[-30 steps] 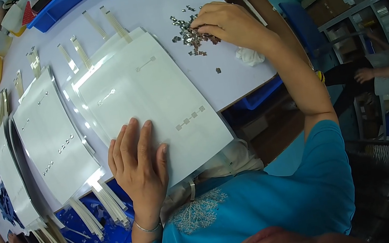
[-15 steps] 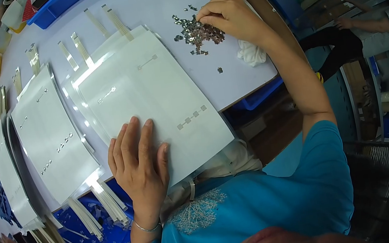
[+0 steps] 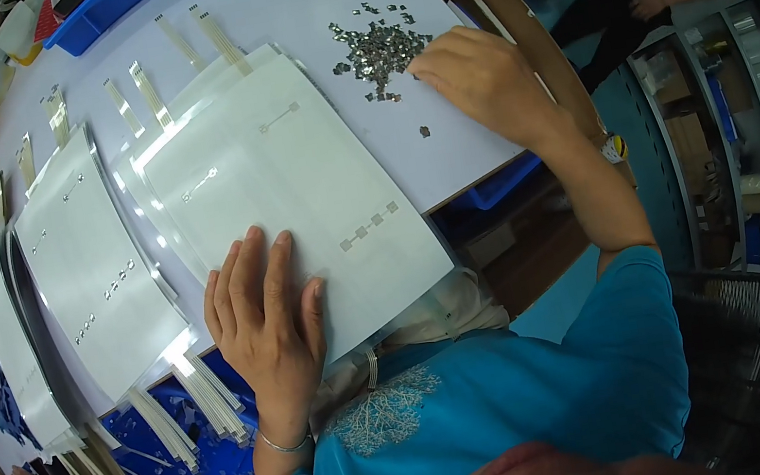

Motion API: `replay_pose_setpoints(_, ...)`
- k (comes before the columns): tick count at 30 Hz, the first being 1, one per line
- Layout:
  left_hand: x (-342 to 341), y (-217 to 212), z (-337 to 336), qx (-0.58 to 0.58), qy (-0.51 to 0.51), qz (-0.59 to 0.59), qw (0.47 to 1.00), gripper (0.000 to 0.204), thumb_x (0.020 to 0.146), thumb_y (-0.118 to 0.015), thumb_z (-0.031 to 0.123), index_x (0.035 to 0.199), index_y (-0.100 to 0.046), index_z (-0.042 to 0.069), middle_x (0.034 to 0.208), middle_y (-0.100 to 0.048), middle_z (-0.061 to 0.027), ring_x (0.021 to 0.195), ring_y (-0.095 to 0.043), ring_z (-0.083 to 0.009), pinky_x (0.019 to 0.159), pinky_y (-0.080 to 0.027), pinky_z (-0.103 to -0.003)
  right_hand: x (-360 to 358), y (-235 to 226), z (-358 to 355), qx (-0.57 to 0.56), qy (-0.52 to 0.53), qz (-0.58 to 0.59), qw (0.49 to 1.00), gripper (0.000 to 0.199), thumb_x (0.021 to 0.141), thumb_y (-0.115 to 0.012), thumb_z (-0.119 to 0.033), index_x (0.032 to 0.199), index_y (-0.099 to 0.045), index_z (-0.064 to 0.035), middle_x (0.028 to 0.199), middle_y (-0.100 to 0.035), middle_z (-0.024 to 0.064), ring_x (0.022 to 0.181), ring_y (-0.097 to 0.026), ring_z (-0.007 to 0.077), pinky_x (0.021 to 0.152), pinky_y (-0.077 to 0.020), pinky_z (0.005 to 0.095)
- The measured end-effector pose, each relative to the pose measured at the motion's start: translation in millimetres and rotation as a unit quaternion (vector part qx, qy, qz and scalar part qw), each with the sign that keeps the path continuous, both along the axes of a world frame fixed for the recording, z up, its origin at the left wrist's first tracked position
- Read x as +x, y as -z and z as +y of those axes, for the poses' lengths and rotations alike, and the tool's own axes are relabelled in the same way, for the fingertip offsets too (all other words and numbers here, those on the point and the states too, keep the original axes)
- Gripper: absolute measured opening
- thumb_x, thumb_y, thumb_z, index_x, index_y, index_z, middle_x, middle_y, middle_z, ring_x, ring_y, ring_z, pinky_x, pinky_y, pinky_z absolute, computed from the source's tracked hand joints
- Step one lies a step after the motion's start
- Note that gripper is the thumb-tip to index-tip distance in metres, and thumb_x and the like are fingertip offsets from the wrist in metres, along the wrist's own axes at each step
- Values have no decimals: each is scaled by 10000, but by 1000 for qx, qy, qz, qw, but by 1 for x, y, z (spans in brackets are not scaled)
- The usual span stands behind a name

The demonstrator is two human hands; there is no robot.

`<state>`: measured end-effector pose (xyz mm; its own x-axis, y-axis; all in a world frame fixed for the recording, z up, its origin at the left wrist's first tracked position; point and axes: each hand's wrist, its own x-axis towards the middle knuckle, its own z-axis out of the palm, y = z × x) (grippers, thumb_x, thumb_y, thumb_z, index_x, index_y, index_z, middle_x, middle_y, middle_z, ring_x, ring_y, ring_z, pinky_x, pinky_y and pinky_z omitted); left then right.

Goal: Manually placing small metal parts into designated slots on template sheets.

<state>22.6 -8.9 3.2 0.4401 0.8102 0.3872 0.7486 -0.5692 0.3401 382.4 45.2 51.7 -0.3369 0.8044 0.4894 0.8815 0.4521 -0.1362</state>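
1. Since the earlier frames, the right hand (image 3: 474,76) stays at the edge of the pile of small metal pieces (image 3: 374,47), only shifting a little; its fingers curl down toward the pieces, and I cannot tell if they pinch one.
2. Meanwhile the left hand (image 3: 264,314) does not move: it lies flat, fingers spread, pressing the near corner of the top white sheet (image 3: 293,182).
3. One loose piece (image 3: 424,132) lies apart on the white table (image 3: 448,163), between the pile and the sheet's edge.
4. I judge that picking from the pile goes on while the sheet is held steady.
5. More sheets (image 3: 90,271) lie to the left.
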Motion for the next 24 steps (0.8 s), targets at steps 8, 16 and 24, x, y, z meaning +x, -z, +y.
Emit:
replay_pose_setpoints(8,-1,1,1,0,2,10,1000,512,992,-768,351,1470,-684,185,1538,-616,-113,1439,-570,-326,1260,-375,-538,-11,-9,-41,50,21,-108,993,163,874,-768,-23,1034,-788,3,1001,-770,108,896,-729,249,783,-566,378)
replay_pose_setpoints(16,0,-2,1,-6,-1,10,1000,493,1007,-755,346,1471,-684,195,1551,-608,-108,1454,-556,-323,1263,-376,-525,10,-1,11,34,73,4,997,174,956,-776,-114,1098,-791,-15,1029,-788,99,949,-744,280,853,-584,389)
replay_pose_setpoints(24,-1,1,-1,1,-3,0,1000,458,1017,-730,317,1456,-693,192,1548,-618,-86,1449,-549,-336,1231,-392,-515,4,7,45,-36,29,-25,999,272,975,-764,-194,1180,-796,-19,1135,-772,124,1118,-707,284,1015,-540,419)
